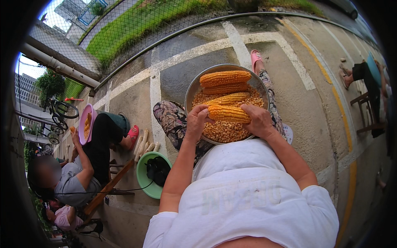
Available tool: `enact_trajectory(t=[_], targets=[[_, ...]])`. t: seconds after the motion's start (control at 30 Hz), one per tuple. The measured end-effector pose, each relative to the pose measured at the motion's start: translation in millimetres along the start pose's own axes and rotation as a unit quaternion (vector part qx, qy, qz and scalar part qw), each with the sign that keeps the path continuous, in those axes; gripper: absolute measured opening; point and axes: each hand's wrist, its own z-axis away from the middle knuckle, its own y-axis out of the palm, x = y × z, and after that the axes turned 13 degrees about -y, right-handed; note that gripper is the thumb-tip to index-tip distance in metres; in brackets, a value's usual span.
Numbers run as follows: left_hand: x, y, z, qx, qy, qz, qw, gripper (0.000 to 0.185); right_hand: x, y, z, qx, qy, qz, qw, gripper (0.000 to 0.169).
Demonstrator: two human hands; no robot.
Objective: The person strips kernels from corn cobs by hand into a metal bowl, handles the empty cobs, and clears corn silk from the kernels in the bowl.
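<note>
A metal colander [188,93] rests on my lap, holding loose corn kernels [226,131] and several ears of corn. Just above the kernels, a yellow ear of corn [229,114] lies crosswise between my hands. The fingers and thumb of my left hand [198,119] grip its left end. My right hand [258,120] is closed around its right end. Behind it in the colander are another yellow ear [228,98] and, farther off, orange ears, the farthest one [225,78] lying on top of another.
Left of me stands a green basin [142,173] with a black item inside, beside bare corncobs [143,145]. A seated person [77,179] at left has a pink basin [81,127] of corn. Another person sits at far right with a blue basin [373,69]. A wire fence runs ahead.
</note>
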Motion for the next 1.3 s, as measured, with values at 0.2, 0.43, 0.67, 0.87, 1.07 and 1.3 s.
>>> enact_trajectory(t=[0.2, 0.43, 0.67, 0.87, 1.07, 1.3], targets=[[-4, 4, 2, 0.012, -0.015, -0.023, 1.0, 0.032, 3, -5, -3, 0.001, -0.013, 0.028, 1.0, 0.056], [4, 2, 2, -0.001, 0.029, -0.125, 0.992, 0.036, 5, -4, -4, 0.003, -0.018, 0.054, 0.998, 0.056], [6, 12, 6, -0.086, 0.067, -0.29, 0.951, 0.037, 6, -5, -5, 0.033, -0.008, 0.05, 0.998, 0.058], [15, 3, 2, -0.049, 0.057, -0.151, 0.986, 0.038, 3, 0, -2, -0.006, 0.021, 0.006, 1.0, 0.056], [1, 4, 6, 0.042, 0.021, -0.003, 0.999, 0.039, -1, 2, 0, -0.002, 0.054, -0.009, 0.998, 0.053], [-2, 1, 7, 0.064, 0.042, 0.0, 0.997, 0.041, 0, 1, 0, 0.011, 0.072, -0.014, 0.997, 0.054]])
